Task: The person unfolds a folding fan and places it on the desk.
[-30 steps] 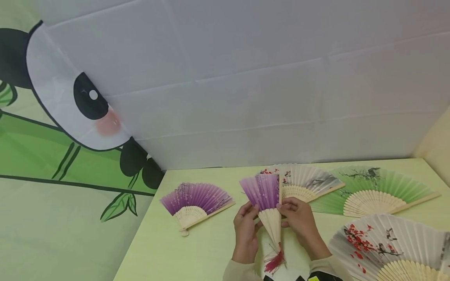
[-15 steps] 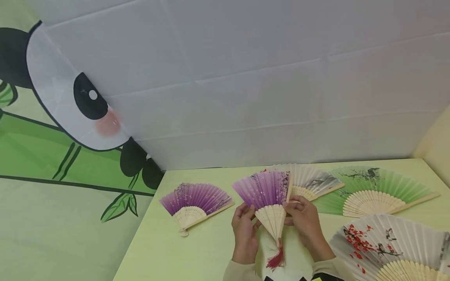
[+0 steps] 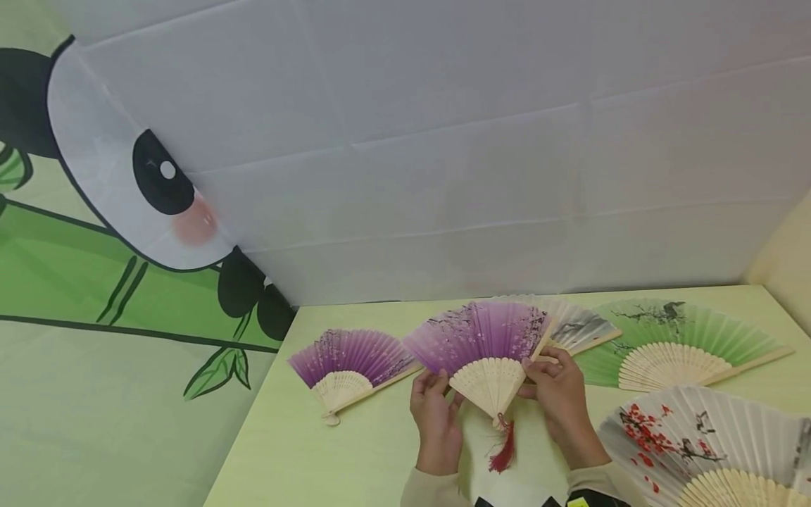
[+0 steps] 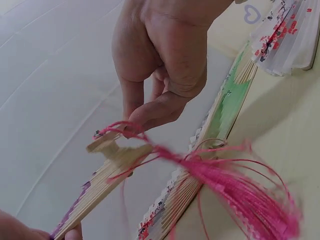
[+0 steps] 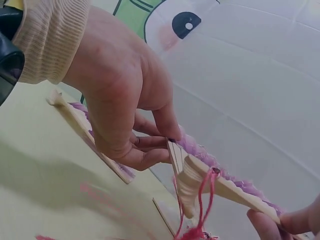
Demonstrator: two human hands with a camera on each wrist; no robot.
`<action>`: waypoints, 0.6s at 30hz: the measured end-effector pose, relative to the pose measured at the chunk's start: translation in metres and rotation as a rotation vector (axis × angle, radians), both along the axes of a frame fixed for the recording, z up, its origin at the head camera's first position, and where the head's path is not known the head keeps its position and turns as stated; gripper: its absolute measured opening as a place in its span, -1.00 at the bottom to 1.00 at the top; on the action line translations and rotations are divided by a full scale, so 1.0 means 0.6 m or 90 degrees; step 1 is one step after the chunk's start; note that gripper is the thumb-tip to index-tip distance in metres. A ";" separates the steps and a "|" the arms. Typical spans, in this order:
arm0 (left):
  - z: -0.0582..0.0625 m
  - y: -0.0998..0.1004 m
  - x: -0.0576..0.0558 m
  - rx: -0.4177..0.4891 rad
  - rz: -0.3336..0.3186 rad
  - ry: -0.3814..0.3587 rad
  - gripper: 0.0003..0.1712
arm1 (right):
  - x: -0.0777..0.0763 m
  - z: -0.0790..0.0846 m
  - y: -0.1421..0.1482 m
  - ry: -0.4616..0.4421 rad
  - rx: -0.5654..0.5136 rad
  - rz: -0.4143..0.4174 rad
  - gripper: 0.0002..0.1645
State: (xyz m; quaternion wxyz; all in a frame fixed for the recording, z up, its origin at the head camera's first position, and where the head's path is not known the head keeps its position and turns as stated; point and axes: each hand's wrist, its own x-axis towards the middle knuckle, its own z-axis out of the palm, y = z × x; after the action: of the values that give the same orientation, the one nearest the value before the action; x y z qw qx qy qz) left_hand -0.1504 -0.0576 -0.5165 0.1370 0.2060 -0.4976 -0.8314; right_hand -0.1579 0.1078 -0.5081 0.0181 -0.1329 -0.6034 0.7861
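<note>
Both hands hold a purple folding fan [image 3: 484,334], spread in an arc above the table. My left hand [image 3: 437,426] pinches the fan's left guard stick between thumb and fingers. On the opposite side my right hand [image 3: 560,401] grips the right guard stick. Pale bamboo ribs meet at the pivot at the bottom, where a red tassel [image 3: 503,447] hangs. Seen from the left wrist, the tassel [image 4: 250,200] looks pink and blurred in front of the pivot. In the right wrist view the fan [image 5: 235,192] shows nearly edge-on.
Another purple fan [image 3: 361,359] lies open on the pale green table [image 3: 304,465] at left. A white-grey fan [image 3: 576,327] lies partly hidden behind the held one. To the right lie a green fan [image 3: 684,345] and a white fan with red blossoms [image 3: 716,440].
The held purple fan has spread from a narrow wedge to a broad arc. My right hand has moved rightward and my left hand slightly leftward. The tassel has swung a little.
</note>
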 end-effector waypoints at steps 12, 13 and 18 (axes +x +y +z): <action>0.008 -0.002 0.004 0.007 0.055 0.014 -0.74 | 0.007 0.000 0.008 0.006 -0.031 -0.007 -0.67; 0.009 -0.002 0.005 0.007 0.055 0.013 -0.73 | 0.008 0.001 0.009 0.006 -0.032 -0.009 -0.68; 0.013 -0.005 0.009 0.009 0.048 0.019 -0.67 | 0.011 0.004 0.013 -0.001 -0.040 -0.014 -0.70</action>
State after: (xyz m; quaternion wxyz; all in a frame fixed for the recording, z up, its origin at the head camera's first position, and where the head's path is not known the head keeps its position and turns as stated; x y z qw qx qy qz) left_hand -0.1448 -0.0606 -0.5086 0.1741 0.2133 -0.4817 -0.8319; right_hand -0.1511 0.1156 -0.5058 0.0219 -0.1408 -0.5770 0.8042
